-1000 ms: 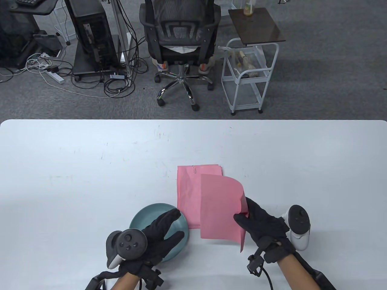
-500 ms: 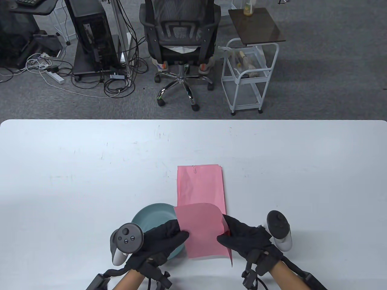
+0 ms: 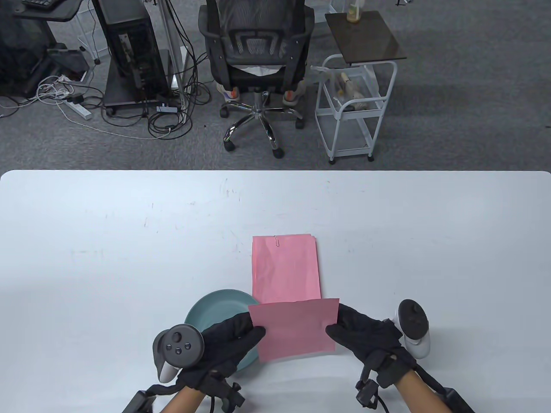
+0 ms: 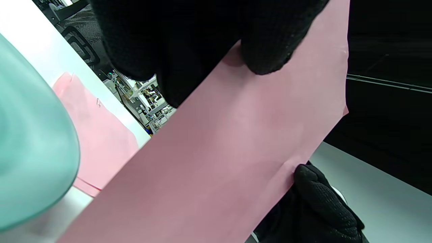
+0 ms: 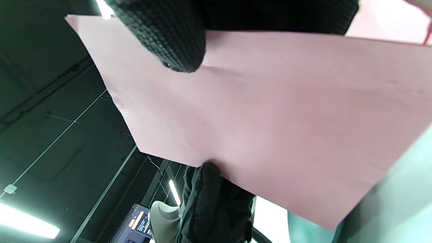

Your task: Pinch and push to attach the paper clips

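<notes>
Beyond the far edge of the white surface (image 3: pixel 129 241) stand a black mesh office chair (image 3: pixel 257 56), a white wire trolley (image 3: pixel 354 107) with a dark board on top, and a black computer tower (image 3: pixel 129 47) trailing a tangle of cables across grey carpet. Nothing there reaches the work.

Near the front edge sits one round teal dish (image 3: pixel 215 307), smooth and shallow; the left hand (image 3: pixel 228 344) hovers over part of it. One flat stack of pink paper (image 3: pixel 285 269) lies in the middle, a single thin wire paper clip (image 3: pixel 277 241) on its far edge.

One loose pink sheet (image 3: pixel 297 329), rectangular and matte, is held up over the stack's near end. Both hands, in black knit gloves, pinch it: the left hand grips its left edge between thumb and fingers, the right hand (image 3: pixel 366 335) grips its right edge likewise.
</notes>
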Demonstrator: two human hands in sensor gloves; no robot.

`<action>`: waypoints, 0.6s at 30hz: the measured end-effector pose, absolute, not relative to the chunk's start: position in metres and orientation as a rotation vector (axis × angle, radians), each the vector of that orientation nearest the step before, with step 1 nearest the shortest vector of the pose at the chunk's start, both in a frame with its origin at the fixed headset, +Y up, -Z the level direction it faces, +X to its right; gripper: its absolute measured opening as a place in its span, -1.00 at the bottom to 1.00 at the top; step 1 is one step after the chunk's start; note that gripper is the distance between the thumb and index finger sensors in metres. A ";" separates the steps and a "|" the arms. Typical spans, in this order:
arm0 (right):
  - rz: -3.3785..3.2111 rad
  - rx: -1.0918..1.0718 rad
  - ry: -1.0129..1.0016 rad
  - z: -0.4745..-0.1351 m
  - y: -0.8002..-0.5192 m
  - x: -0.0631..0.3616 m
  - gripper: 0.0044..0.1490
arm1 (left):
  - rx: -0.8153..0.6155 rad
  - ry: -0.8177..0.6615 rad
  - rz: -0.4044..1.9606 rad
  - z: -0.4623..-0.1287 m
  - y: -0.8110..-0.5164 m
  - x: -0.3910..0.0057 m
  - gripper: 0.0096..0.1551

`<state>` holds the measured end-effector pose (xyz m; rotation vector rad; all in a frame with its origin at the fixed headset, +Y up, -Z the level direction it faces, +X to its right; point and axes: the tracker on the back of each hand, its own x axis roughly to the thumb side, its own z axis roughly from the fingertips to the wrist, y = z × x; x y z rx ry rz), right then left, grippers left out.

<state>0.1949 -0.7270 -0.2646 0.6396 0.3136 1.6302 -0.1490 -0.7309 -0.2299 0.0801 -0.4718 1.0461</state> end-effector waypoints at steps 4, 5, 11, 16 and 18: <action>1.706 0.658 0.292 -0.266 -0.727 0.197 -0.47 | 0.065 -0.491 1.021 -0.231 -0.734 -0.145 -0.59; 1.725 0.669 0.293 -0.267 -0.727 0.198 -0.47 | 0.057 -0.496 1.010 -0.232 -0.735 -0.144 -0.59; 1.703 0.691 0.311 -0.270 -0.731 0.203 -0.38 | 0.001 -0.532 0.942 -0.232 -0.737 -0.138 -0.53; 1.718 0.688 0.297 -0.269 -0.730 0.201 -0.47 | 0.028 -0.535 0.923 -0.229 -0.734 -0.136 -0.58; 1.710 0.697 0.292 -0.269 -0.729 0.202 -0.48 | 0.040 -0.534 0.924 -0.229 -0.733 -0.137 -0.59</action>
